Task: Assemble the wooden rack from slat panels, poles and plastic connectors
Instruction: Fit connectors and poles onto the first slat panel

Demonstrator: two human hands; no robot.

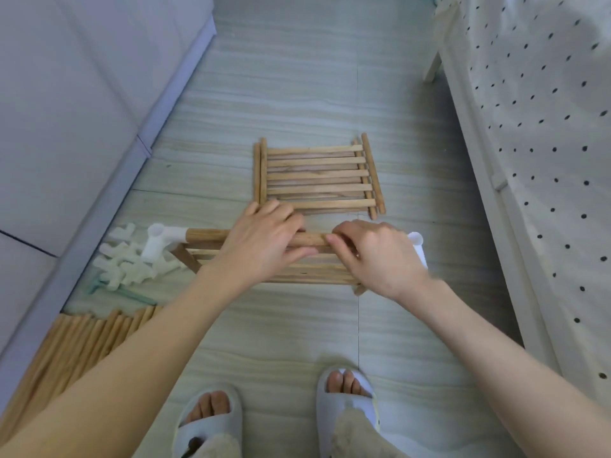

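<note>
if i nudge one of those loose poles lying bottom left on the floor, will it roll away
Probably yes: the loose poles look round and smooth, and the floor is hard and glossy, so one pushed sideways would likely roll. Packed side by side, neighbours may stop it early. They look like thin, stiff wood, so probably light and unlikely to bend when lifted.

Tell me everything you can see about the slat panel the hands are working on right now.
The slat panel is light wood, flat slats running crosswise under a round end pole. It sits tilted just above the floor. White plastic connectors cap that pole: one at the left, one at the right. The left hand and right hand both grip the pole.
</note>
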